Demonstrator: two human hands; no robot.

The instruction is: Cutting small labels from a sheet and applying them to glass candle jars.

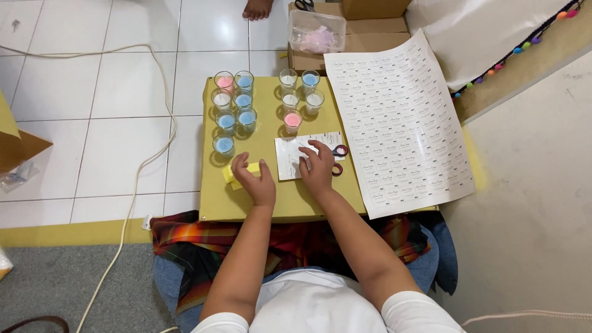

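Left hand: the left hand [258, 182] is resting near the front edge of the table [271, 206], fingers curled and lying on the yellow pieces [237, 172]; whether it is gripping them, I cannot tell.
Right hand: the right hand [317, 168] is pressing flat on the small sheet [295, 155], fingers spread wide, holding nothing.
Small sheet: it is lying near the middle of the table, just behind both hands (white, with rows of small labels).
Scissors: the scissors [338, 158] are lying at the right edge of the small sheet, red handles showing just beside the right hand's fingers.
Glasses: one group of glasses [233, 111] is standing at the table's back left corner, filled blue, pink and white; a second group [299, 94] is standing toward the middle of the back edge.
Big sheet: the big label sheet [401, 123] is covering the table's right side, hanging over its right edge.
Box: a clear plastic box [317, 31] is sitting on cardboard cartons [357, 37] beyond the back edge.
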